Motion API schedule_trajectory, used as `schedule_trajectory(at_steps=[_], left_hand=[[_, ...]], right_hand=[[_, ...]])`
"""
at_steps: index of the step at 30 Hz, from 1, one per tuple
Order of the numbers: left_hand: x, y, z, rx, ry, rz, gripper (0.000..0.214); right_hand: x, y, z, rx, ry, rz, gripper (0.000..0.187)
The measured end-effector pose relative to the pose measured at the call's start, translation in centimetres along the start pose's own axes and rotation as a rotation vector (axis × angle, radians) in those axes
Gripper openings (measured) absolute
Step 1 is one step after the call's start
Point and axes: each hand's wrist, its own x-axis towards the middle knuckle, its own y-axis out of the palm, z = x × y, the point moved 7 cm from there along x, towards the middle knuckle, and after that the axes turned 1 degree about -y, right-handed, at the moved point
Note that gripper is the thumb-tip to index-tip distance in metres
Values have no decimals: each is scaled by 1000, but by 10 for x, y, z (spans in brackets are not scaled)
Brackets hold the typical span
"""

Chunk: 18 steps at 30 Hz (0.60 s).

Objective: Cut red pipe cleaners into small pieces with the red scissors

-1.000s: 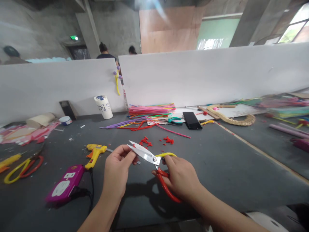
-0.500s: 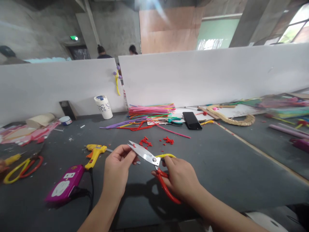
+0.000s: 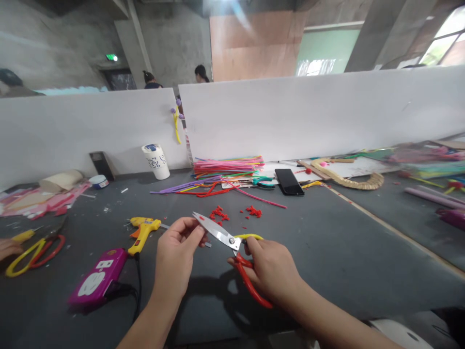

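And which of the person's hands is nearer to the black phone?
Right. The right hand, holding scissors, is on the near side of the phone; the left hand is farther away, to its left.

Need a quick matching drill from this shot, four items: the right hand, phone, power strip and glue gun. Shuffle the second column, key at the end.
Column one
1. right hand
2. phone
3. power strip
4. glue gun beside the power strip

Column two
A. magenta, with white panels on top
B. mostly yellow
C. gripping scissors by the handles
D. black, lying right of the teal-handled tool in the picture

Pairs: 1-C, 2-D, 3-A, 4-B
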Motion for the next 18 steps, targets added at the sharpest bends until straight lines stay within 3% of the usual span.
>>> schedule_trajectory(at_steps=[7,18], left_hand=[[0,4,0,-125,-16,56,9],[0,12,-6,-181,-39,230,6]], right_hand=[[4,1,-5,294,55,150,30],[3,-1,-7,279,-18,196,31]])
